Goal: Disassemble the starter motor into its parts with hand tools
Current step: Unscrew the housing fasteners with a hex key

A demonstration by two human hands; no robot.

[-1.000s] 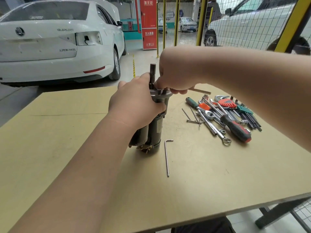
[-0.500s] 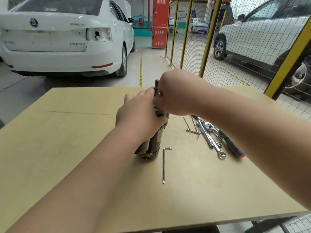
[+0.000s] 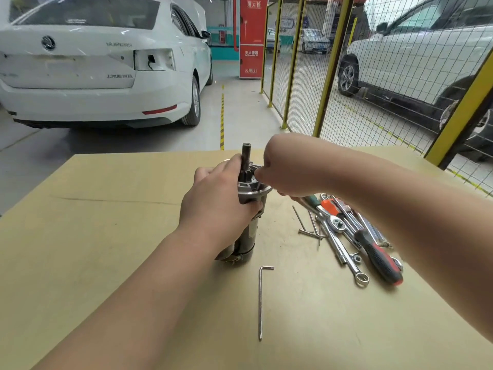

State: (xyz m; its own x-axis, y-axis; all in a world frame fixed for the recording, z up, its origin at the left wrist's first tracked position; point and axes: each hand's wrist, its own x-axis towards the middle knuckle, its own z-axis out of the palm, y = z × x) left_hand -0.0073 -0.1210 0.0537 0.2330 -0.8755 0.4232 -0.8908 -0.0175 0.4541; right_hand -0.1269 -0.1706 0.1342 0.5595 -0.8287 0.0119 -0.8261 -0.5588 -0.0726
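Tan table point(image 3: 106, 236) by wire fence point(image 3: 373, 89); left hand point(image 3: 216, 206) grips starter motor point(image 3: 253, 193); right hand point(image 3: 285, 172) atop it, hold unclear.

bright even daylight, soft shadows, wide-angle bending at edges.

White car point(image 3: 106, 76), red cabinet point(image 3: 253, 36), yellow-framed mesh fence point(image 3: 331, 65) beyond tan table point(image 3: 80, 236).
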